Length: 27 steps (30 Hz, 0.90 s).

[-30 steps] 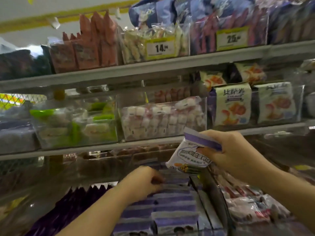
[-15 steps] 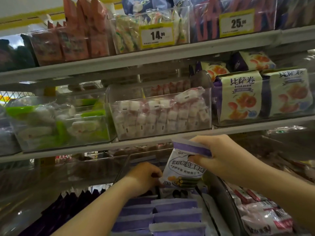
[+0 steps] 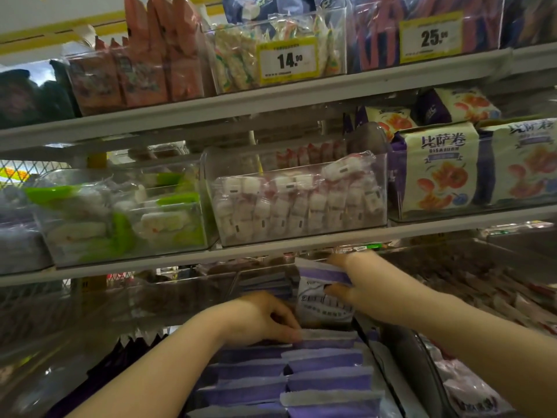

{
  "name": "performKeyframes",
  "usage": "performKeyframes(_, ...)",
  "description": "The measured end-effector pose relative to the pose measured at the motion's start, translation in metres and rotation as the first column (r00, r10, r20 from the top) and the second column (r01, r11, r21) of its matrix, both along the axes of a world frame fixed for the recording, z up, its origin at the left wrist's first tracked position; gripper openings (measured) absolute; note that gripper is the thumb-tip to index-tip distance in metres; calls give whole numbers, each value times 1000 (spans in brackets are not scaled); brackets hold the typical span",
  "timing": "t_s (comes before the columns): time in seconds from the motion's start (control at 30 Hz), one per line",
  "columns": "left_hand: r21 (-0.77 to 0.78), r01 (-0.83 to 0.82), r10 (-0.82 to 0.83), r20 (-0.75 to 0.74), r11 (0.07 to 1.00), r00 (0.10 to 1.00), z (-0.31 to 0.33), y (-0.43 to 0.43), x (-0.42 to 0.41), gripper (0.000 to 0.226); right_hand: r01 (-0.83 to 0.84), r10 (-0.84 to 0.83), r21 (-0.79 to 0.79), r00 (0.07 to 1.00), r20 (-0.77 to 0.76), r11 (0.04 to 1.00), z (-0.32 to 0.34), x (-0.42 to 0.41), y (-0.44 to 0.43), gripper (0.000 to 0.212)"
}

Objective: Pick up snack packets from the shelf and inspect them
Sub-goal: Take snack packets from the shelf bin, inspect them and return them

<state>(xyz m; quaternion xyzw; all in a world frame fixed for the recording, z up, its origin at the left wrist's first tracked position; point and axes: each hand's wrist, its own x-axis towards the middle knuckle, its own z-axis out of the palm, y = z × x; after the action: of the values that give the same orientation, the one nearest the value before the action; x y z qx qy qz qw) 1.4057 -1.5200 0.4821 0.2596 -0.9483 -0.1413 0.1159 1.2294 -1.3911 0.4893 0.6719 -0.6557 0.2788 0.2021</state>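
**shelfwatcher:** ok so where's the packet at right now?

**snackcam:** The white snack packet with the purple top band is upright in the right hand. It's at the back of the row of purple-topped packets, just under the front edge of the grey middle shelf. Thumb's across the front and the other fingers go over the top band, so it's pinching it. The packet's bottom end is hidden behind the row.

**shelfwatcher:** and the other hand?

**snackcam:** The left hand is knuckles-up with the fingers curled down, tips touching the top edge of the rearmost packet in that row. Can't tell tbh if it's actually gripping it or just resting there.

**shelfwatcher:** what's above them?

**snackcam:** There's a clear plastic bin of pink-and-white wrapped sweets right above both hands. A clear bin of green-and-white packs is to its left, and cream packets with orange print are to its right. The top shelf has a yellow price tag reading 14.99 and a second yellow tag starting 25.
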Motion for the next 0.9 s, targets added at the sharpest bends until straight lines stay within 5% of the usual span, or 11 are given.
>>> performKeyframes(0.07, 53, 9, -5, -68, 999, 998, 1, -2, 1, 5, 22, -15, 140, 998, -55, 990, -8, 6, -14, 33)
performKeyframes(0.2, 115, -11, 41, -261, 993, 964, -3, -7, 1, 33, -55, 53, 490, 998, 18, 870, -15, 15, -27, 40)
performKeyframes(0.4, 28, 45, -32, -345, 999, 938, -25, -9, -4, 15, 51, -43, 319, 999, -31, 946, 0, -4, -34, 32)
performKeyframes(0.7, -178, -29, -1, -165, 984, 986, -27, -5, -4, 15, 109, -39, 408, 984, -175, 906, -2, -9, -65, 26)
performKeyframes(0.9, -245, -53, 28, -106, 968, 994, -29, -3, -2, 33, 69, -62, 181, 997, -49, 981, -6, -11, -67, 19)
